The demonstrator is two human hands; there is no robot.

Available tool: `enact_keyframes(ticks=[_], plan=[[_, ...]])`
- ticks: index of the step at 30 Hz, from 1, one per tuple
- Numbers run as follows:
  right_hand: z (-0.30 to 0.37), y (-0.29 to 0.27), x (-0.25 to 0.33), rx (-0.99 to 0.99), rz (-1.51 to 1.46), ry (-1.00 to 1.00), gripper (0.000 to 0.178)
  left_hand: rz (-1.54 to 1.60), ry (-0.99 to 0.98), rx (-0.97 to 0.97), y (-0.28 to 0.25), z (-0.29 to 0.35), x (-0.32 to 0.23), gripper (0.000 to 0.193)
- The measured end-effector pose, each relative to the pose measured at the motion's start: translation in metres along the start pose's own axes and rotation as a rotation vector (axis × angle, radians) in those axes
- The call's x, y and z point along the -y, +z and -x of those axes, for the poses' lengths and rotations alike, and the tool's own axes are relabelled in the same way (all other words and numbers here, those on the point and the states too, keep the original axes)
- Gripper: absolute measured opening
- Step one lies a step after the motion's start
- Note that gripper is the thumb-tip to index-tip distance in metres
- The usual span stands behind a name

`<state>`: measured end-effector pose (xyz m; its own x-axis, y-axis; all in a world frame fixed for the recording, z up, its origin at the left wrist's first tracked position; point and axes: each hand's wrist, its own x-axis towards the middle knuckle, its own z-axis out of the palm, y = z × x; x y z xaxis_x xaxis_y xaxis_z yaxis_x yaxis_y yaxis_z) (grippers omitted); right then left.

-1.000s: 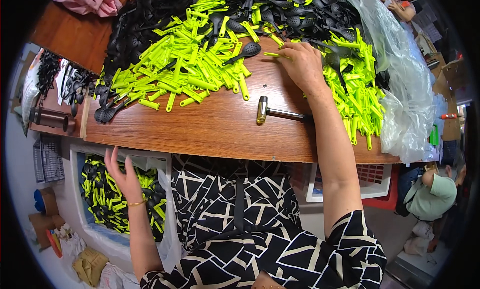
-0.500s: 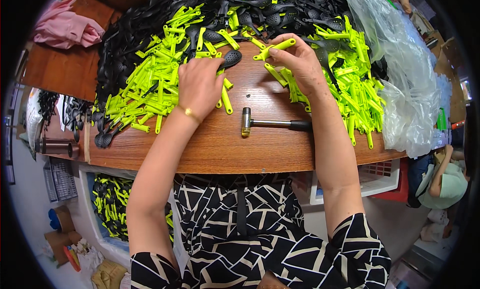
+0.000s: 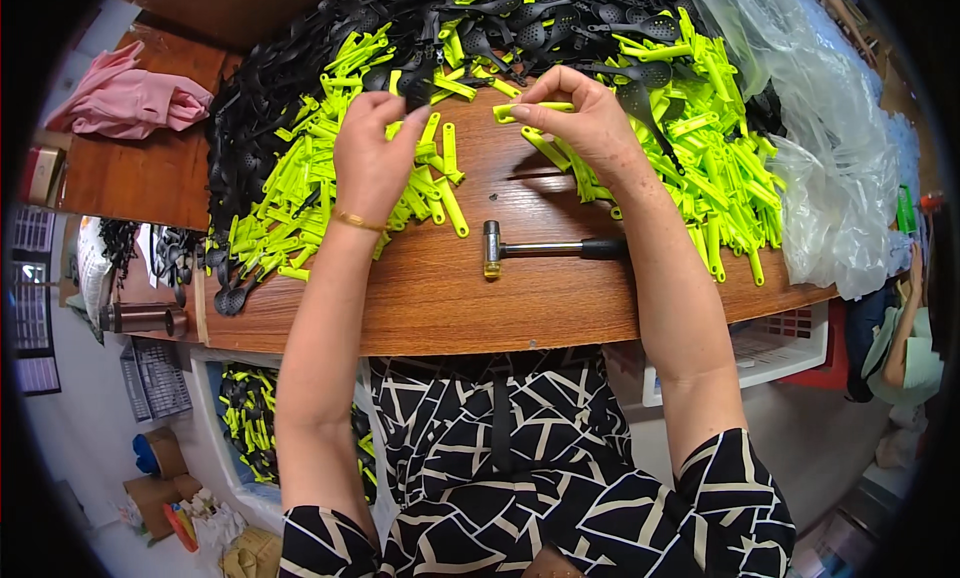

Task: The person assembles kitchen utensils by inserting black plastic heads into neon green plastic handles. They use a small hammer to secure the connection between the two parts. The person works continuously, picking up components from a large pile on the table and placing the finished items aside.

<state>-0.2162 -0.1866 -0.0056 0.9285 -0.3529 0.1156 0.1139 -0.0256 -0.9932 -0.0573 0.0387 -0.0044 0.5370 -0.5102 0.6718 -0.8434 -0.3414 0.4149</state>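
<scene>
In my left hand (image 3: 375, 158), above the left heap, is a black slotted spoon head (image 3: 416, 86), gripped between thumb and fingers; its lower end is hidden by the hand. My right hand (image 3: 585, 123) pinches a lime-green handle (image 3: 508, 113), held level just above the table and pointing left. The two pieces are apart. Below the hands, a small hammer (image 3: 540, 249) with a metal head and black grip lies on the wooden table (image 3: 450, 308). Lime-green handles are heaped beside my left hand (image 3: 300, 193) and beside my right forearm (image 3: 715, 168).
Black spoons and ladles (image 3: 530, 23) pile along the far side. Clear plastic sheeting (image 3: 840, 158) hangs at the right. A pink cloth (image 3: 140, 93) lies on a board at the left. Under the table edge stands a bin (image 3: 250, 418) of assembled black-and-green utensils. Another person (image 3: 905, 343) is at far right.
My left hand has moved left and turned, lifting the spoon head up and left. My right hand stays near its place; the green handle has tilted to nearly level.
</scene>
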Motion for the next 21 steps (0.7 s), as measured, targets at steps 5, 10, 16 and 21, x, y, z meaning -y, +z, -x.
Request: enact_keyframes(ticks=[5, 10, 16, 21], plan=[[0.009, 0.027, 0.014, 0.063, -0.235, -0.078, 0.031, 1.319, -0.955, 0.014, -0.012, 0.013, -0.038, 0.025], [0.013, 0.036, 0.015, 0.04, -0.08, -0.111, 0.023, 1.606, -0.918, -0.117, 0.004, 0.02, -0.05, 0.024], [0.01, 0.037, 0.007, -0.057, -0.186, -0.037, 0.016, 1.636, -0.87, -0.212, 0.018, 0.024, -0.047, 0.022], [0.001, 0.04, -0.01, -0.089, -0.004, -0.149, 0.022, 1.719, -0.894, -0.217, 0.024, 0.032, -0.044, 0.02]])
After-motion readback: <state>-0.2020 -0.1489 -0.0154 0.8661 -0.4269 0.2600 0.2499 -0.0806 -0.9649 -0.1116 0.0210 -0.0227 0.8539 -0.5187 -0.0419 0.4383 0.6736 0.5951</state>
